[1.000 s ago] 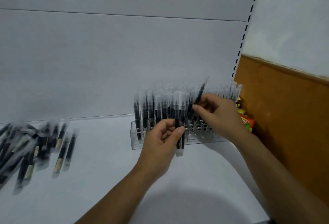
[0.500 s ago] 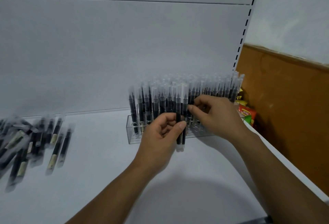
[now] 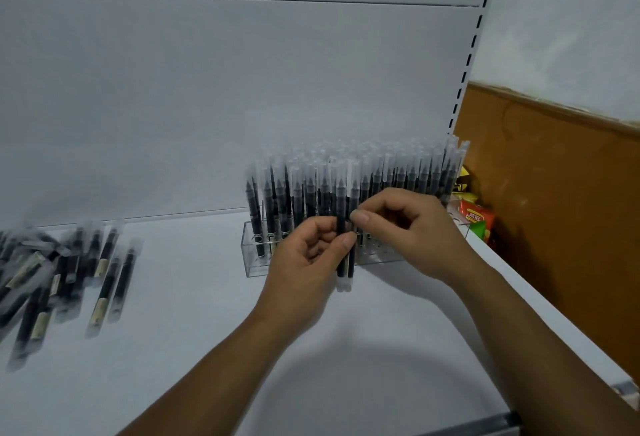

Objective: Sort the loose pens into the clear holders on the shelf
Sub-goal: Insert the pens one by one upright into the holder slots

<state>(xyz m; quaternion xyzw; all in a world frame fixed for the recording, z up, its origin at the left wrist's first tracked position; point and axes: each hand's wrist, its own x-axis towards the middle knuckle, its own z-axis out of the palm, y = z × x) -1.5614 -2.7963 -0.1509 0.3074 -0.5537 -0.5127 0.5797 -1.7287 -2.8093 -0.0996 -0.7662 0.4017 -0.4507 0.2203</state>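
Note:
A clear holder (image 3: pixel 252 264) stands at the back of the white shelf (image 3: pixel 194 349), packed with upright black pens (image 3: pixel 398 174) in clear caps. My left hand (image 3: pixel 304 262) is shut on two black pens (image 3: pixel 341 255), held upright just in front of the holder. My right hand (image 3: pixel 412 224) reaches in from the right. Its thumb and forefinger pinch the right-hand pen of that pair near its middle. A pile of loose pens (image 3: pixel 52 272) lies at the shelf's left.
A white back panel rises behind the shelf, with a slotted upright (image 3: pixel 467 64) at its right end. Colourful snack packets (image 3: pixel 476 217) sit beyond the holder's right end against a brown wall panel (image 3: pixel 554 210). The shelf's front edge (image 3: pixel 485 427) runs bottom right.
My right hand held a pen above the holder's rows, lowered it among them, then came left to the two pens in my left hand. My left hand stayed put.

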